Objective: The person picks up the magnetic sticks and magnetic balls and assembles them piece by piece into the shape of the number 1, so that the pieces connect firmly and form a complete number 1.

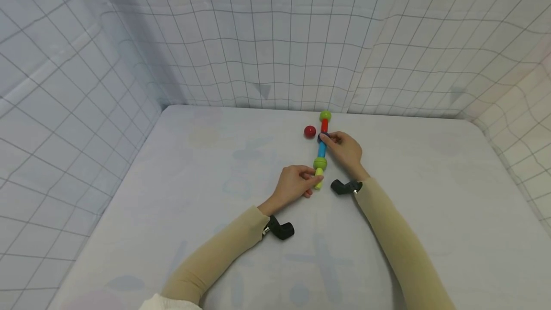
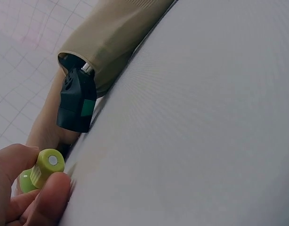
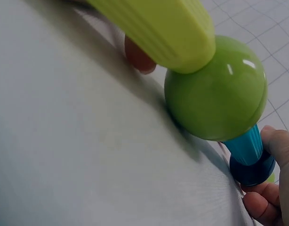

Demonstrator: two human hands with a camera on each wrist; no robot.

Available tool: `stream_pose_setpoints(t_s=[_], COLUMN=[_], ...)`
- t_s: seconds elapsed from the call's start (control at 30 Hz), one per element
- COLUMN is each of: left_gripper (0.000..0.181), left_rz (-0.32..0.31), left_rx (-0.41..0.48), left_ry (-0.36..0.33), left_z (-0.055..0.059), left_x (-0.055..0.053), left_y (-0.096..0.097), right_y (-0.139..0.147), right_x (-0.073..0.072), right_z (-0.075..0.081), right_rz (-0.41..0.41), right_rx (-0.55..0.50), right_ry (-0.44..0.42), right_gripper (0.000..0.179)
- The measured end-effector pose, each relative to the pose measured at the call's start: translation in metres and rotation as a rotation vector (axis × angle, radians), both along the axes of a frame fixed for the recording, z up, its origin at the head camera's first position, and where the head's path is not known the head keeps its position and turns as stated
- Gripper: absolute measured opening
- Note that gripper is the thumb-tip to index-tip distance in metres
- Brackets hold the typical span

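A straight chain of rods and balls lies on the white table. From far to near it runs: green ball (image 1: 325,116), red rod (image 1: 325,125), dark blue ball (image 3: 250,172), blue rod (image 1: 322,150), second green ball (image 1: 320,163) and yellow-green rod (image 1: 318,186). My left hand (image 1: 293,184) pinches the yellow-green rod between thumb and fingers; its end with a pale round disc faces the left wrist view. With thumb and fingers, my right hand (image 1: 346,150) grips the dark blue ball, partly covering it. A loose red ball (image 1: 310,131) sits just left of the chain.
White cloth with a grid pattern (image 1: 275,37) hangs behind the table and along both sides. The white tabletop (image 1: 193,166) spreads around the chain. Black wrist devices (image 1: 281,230) stick out from both beige sleeves (image 1: 396,238).
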State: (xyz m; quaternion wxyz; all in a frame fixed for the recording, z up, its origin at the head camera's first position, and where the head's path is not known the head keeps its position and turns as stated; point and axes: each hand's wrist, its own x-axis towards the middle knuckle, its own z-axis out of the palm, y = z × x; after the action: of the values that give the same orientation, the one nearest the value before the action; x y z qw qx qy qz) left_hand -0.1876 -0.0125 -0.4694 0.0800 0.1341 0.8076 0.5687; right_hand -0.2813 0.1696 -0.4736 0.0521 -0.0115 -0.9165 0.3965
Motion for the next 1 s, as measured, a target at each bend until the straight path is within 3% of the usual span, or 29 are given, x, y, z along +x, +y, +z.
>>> stream_pose_setpoints(t_s=[0.23,0.4,0.5,0.6,0.77,0.9,1.0], left_gripper=[0.031,0.027,0.024,0.019,0.022,0.037,0.048], left_rz=[0.0,0.054,0.123,0.184,0.246,0.243,0.182], left_rx=[0.074,0.107,0.108,0.072,0.024,0.033,-0.032], left_ry=[-0.059,-0.065,-0.016,0.08,0.2,0.228,0.312], left_z=[-0.002,0.0,0.0,-0.001,-0.006,-0.006,-0.007], left_x=[-0.003,-0.013,-0.024,-0.038,-0.066,-0.085,-0.097], left_y=[-0.004,-0.009,-0.011,-0.012,-0.008,-0.004,-0.004], right_y=[0.001,0.0,0.0,0.001,0.001,0.001,0.002], right_x=[0.001,0.001,0.0,-0.001,-0.002,-0.002,-0.002], right_z=[0.0,0.0,0.0,-0.001,-0.004,-0.003,-0.002], right_rz=[0.007,0.011,0.008,0.004,0.005,0.005,0.005], right_rx=[-0.005,-0.019,-0.015,0.001,0.023,0.029,0.033], right_ry=[0.009,0.002,0.003,0.005,0.024,0.037,0.035], right_gripper=[0.057,0.055,0.054,0.054,0.051,0.049,0.05])
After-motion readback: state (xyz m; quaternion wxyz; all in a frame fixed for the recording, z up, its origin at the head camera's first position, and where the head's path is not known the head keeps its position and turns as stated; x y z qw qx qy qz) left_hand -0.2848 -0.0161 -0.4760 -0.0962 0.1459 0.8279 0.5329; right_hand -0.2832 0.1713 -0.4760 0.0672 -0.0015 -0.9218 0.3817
